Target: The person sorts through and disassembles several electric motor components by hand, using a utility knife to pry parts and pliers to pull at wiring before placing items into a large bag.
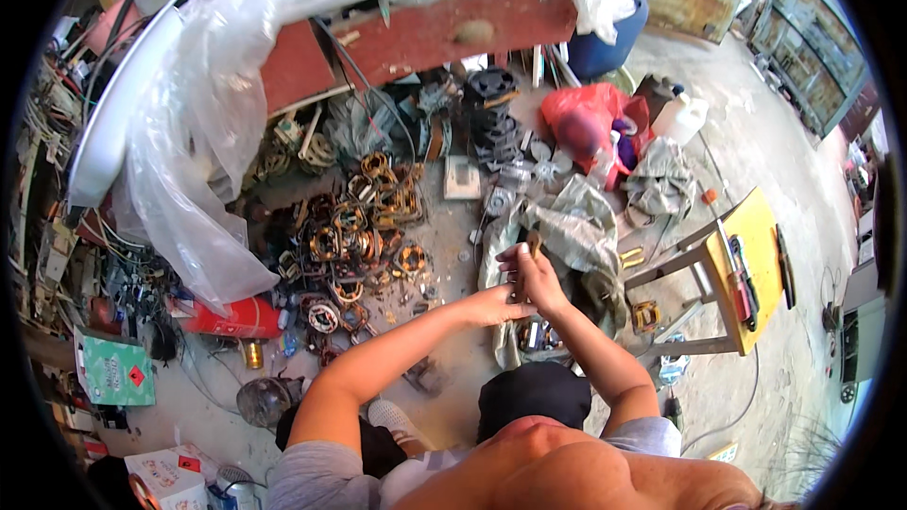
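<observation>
My right hand (537,283) is closed with a small brown piece (535,244) sticking up past its fingers; its exact kind is too small to tell. My left hand (497,306) reaches in from the left and meets the heel of my right hand. Its fingers are mostly hidden there, so I cannot see what they hold. Both hands are above a crumpled grey-green sack (578,217) spread on the floor. Just below them, on the sack, lie small metal parts (539,336). A yellow-and-dark motor core (646,315) rests to the right of the sack.
Left of my hands is a heap of copper-wound motor coils (350,236). A yellow-topped stool (767,269) at right carries hand tools (740,279). Farther off are a red bag (576,118), a white jug (680,118) and a blue barrel (609,33). A red cylinder (236,317) lies left.
</observation>
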Demonstrator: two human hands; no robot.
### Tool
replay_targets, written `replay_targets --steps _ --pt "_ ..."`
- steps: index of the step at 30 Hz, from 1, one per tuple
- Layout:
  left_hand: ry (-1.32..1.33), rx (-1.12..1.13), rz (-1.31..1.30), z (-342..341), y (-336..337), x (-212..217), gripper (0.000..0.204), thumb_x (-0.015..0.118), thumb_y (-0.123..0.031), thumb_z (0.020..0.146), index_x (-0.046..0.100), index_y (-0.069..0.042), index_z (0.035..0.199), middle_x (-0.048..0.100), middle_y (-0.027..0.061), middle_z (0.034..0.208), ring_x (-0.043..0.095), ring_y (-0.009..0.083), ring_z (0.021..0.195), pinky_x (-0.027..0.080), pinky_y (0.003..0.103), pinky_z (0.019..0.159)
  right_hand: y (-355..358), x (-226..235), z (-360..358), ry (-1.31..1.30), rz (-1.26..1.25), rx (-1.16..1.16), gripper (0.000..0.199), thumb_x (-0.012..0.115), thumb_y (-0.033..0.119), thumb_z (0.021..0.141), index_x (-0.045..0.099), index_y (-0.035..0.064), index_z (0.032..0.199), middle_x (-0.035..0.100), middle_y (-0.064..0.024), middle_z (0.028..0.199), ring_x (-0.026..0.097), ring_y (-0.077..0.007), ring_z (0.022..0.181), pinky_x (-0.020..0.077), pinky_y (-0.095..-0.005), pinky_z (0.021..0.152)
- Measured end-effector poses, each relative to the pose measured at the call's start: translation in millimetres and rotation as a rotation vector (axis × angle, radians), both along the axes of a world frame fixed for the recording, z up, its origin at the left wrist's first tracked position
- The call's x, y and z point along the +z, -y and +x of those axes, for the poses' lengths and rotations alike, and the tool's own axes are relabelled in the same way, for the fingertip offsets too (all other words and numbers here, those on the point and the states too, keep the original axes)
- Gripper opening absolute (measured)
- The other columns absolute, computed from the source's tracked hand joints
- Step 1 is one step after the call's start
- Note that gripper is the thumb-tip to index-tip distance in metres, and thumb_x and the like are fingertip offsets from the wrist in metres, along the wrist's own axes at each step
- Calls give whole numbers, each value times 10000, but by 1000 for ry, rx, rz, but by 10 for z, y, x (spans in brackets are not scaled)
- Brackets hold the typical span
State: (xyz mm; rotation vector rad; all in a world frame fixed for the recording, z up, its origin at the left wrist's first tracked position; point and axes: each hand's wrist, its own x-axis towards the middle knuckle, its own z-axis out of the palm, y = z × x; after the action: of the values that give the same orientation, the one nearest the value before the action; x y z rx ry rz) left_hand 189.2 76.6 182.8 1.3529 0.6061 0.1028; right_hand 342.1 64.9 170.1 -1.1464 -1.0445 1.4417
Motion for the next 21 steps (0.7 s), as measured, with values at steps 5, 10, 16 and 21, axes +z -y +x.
replay_targets --steps 5,10,16,21 --pt "36 206 -19 -360 -22 596 405 540 -328 991 422 -35 1245 564 33 1001 587 138 907 498 311 816 -177 1211 93 746 233 276 521 505 470 976 594 4 1191 666 -134 1022 624 -222 971 488 -362 862" --pt "15 472 -238 -836 186 789 294 511 -357 1001 453 -88 1104 579 46 990 606 155 956 510 312 868 -563 2682 374 750 861 -422 175 661 125 871 672 15 1007 671 -136 898 656 -264 808 510 -332 754" --pt "-118 684 -276 -879 155 151 237 501 -304 1004 508 -81 1081 599 50 1013 611 156 976 495 330 875 -2015 4182 689 1027 1036 -724 272 585 292 888 704 89 1025 701 -133 940 664 -309 916 502 -382 829" --pt "-114 619 -218 -842 210 132 276 505 -281 1000 468 -67 1170 622 67 1064 616 158 1005 482 334 893 -3125 4459 705 1416 315 -459 584 672 573 745 700 126 1119 680 -124 1137 635 -310 1065 480 -437 899"
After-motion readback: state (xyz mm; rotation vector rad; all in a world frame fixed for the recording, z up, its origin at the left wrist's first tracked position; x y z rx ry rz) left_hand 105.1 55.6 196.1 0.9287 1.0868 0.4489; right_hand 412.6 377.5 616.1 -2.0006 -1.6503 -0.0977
